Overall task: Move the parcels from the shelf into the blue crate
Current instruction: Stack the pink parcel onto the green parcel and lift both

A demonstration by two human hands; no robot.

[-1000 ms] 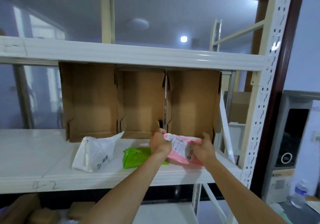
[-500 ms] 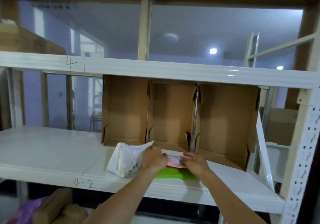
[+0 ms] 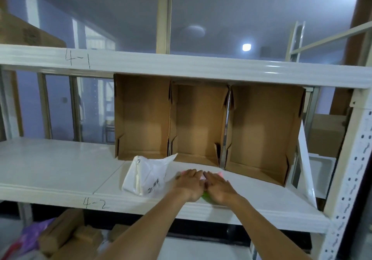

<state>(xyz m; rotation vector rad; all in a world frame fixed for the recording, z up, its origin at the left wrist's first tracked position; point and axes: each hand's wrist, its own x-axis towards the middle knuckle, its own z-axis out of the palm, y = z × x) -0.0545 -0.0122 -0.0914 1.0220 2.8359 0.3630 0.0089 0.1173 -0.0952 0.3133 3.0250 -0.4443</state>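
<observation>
My left hand (image 3: 190, 185) and my right hand (image 3: 218, 187) lie flat, palms down and side by side, on a pink parcel (image 3: 220, 173) on the white shelf (image 3: 60, 171) marked 4-2. Only slivers of pink show past my fingers. Under it lies a green parcel (image 3: 205, 196), peeking out between my wrists at the shelf's front edge. A white plastic-bag parcel (image 3: 147, 177) with black print rests just left of my left hand, close to it. The blue crate is not in view.
Three open cardboard boxes (image 3: 198, 123) stand on their sides along the back of the shelf. The upper shelf beam (image 3: 181, 66) hangs overhead. A perforated upright post (image 3: 354, 179) bounds the right. Below the shelf sit brown boxes (image 3: 66, 235) and a purple bag (image 3: 34, 233).
The pink parcel was carried left and set down on the green one. My hands went from gripping its ends to lying flat on top. The view swung left.
</observation>
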